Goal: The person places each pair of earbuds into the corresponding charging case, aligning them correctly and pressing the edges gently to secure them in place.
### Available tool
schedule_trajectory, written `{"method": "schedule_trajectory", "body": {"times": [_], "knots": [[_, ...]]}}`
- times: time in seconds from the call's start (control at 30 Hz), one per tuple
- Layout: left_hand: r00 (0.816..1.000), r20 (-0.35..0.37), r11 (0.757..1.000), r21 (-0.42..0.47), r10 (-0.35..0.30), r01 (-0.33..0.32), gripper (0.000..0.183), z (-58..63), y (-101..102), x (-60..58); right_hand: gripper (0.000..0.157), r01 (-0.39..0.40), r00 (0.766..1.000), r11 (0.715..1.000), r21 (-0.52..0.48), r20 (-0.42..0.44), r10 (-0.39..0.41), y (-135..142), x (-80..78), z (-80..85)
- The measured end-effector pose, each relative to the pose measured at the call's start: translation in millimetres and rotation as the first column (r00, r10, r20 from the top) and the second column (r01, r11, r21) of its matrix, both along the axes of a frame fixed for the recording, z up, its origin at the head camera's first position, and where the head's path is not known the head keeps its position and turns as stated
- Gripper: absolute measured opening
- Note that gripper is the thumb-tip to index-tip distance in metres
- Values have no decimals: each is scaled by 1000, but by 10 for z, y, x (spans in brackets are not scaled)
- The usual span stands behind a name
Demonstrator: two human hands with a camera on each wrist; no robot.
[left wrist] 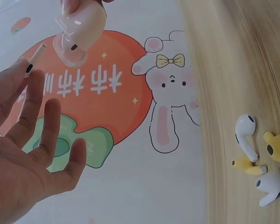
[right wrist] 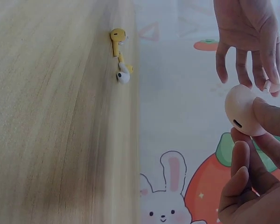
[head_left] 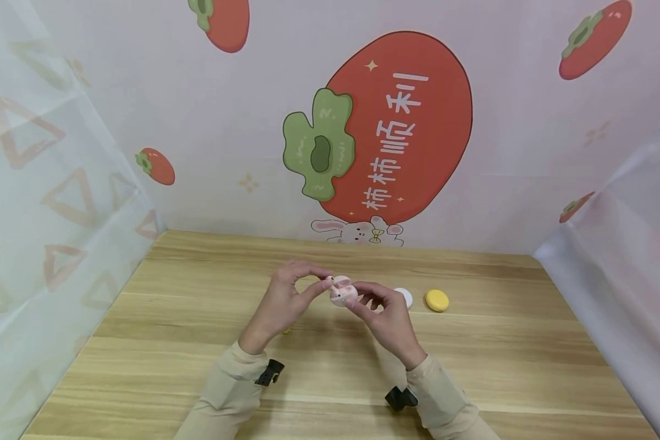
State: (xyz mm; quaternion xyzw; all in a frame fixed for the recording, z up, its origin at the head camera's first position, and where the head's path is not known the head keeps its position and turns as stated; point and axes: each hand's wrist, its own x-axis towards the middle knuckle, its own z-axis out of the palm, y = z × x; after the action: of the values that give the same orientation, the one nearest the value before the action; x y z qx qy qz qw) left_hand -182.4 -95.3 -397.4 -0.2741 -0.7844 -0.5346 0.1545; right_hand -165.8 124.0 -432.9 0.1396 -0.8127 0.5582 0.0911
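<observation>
In the head view, my left hand (head_left: pixel 286 299) pinches a small pale pink earbud (head_left: pixel 330 280) between thumb and index finger, its other fingers spread in the left wrist view. The earbud's stem (left wrist: pixel 38 53) points up out of the fingertips there. My right hand (head_left: pixel 387 315) holds a round pink earbud charging case (head_left: pixel 343 297) with its lid raised, thumb on one side and fingers on the other. A small dark slot marks the case (right wrist: pixel 242 109) in the right wrist view. The earbud is right beside the opened case, above the wooden table (head_left: pixel 319 391).
A yellow round case (head_left: pixel 437 300) lies right of the right hand, and a white round case (head_left: pixel 405 297) is partly hidden behind that hand. Loose white earbuds (left wrist: pixel 246 133) and yellow earbuds (left wrist: pixel 278 147) lie together on the table. A printed cloth (head_left: pixel 198 122) stands behind.
</observation>
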Motion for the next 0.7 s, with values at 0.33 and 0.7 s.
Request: {"method": "schedule_trajectory", "body": {"times": [0.33, 0.7], "knots": [[999, -44, 999, -35, 6, -7, 14, -55, 58, 6, 27, -6, 1000, 1000, 2, -15, 6, -6, 9, 13], [997, -72, 1000, -25, 9, -11, 10, -70, 100, 11, 25, -12, 1000, 1000, 4, -27, 12, 7, -2, -9]]}}
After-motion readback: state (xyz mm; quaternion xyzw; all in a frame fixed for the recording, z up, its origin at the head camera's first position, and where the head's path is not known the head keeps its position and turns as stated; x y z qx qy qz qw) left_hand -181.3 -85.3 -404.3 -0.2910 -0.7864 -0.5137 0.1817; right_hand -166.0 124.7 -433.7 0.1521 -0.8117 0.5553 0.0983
